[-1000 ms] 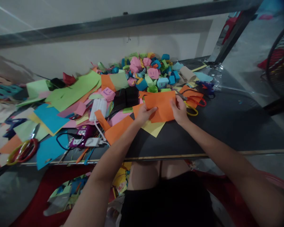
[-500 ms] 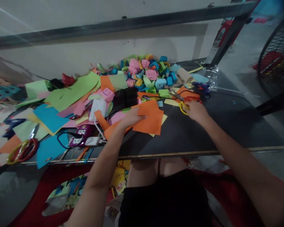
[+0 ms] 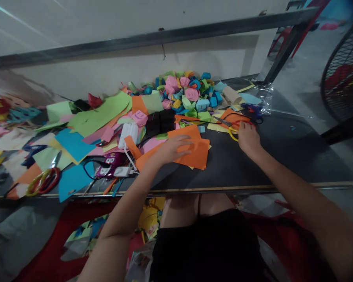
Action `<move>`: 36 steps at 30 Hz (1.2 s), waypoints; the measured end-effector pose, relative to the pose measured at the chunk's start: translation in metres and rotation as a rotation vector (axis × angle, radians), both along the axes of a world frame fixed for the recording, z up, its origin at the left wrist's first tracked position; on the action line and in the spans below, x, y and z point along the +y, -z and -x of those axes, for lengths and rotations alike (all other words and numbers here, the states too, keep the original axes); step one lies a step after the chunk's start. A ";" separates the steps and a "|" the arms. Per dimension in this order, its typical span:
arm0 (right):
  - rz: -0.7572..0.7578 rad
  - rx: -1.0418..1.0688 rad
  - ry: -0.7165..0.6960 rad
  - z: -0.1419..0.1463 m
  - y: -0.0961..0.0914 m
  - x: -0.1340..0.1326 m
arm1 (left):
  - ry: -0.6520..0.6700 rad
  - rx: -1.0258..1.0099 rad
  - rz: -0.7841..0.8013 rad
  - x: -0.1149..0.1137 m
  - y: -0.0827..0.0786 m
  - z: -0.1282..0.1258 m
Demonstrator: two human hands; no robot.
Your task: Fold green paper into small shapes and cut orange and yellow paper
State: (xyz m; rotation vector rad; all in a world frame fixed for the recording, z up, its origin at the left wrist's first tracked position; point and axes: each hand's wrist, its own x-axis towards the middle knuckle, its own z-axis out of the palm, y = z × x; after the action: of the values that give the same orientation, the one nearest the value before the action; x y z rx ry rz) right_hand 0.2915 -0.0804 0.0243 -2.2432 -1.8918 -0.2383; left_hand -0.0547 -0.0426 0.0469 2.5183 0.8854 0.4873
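Note:
My left hand lies over a stack of orange paper, fingers spread apart across its left part. A yellow edge shows from beneath the orange sheets. On the right, my right hand has its fingers curled at the red handle of a pair of scissors. Their yellow loop is uncovered and the blades point left, over yellow and orange paper. Part of the red loop is hidden by my fingers. Left of my left hand, an orange strip leans by a white power bank.
Behind my hands is a heap of folded paper pieces beside a cardboard tube. Coloured sheets, a purple power strip and other scissors cover the left side. A fan stands at the right.
My left hand has shifted right over the orange paper and its fingers have spread. My right hand has moved off the yellow loop toward the red one. The view has turned slightly left.

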 end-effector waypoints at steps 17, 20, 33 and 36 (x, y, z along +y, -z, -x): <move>0.172 -0.072 0.333 -0.100 -0.037 -0.103 | 0.229 0.273 -0.126 -0.021 0.008 -0.055; 0.293 -0.038 0.370 -0.104 -0.047 -0.099 | 0.333 0.213 -0.133 -0.018 0.004 -0.070; 0.112 -0.056 -0.500 -0.065 -0.021 0.017 | 0.357 0.036 -0.074 0.006 0.008 -0.047; 0.149 -0.092 -0.523 -0.069 -0.017 0.025 | 0.331 0.093 -0.016 0.006 0.015 -0.041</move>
State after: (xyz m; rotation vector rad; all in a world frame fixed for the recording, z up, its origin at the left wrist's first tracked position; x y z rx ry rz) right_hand 0.3609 -0.0554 0.0418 -1.7504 -2.5310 -0.1209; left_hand -0.0137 -0.0369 0.0317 2.6486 0.4806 0.2734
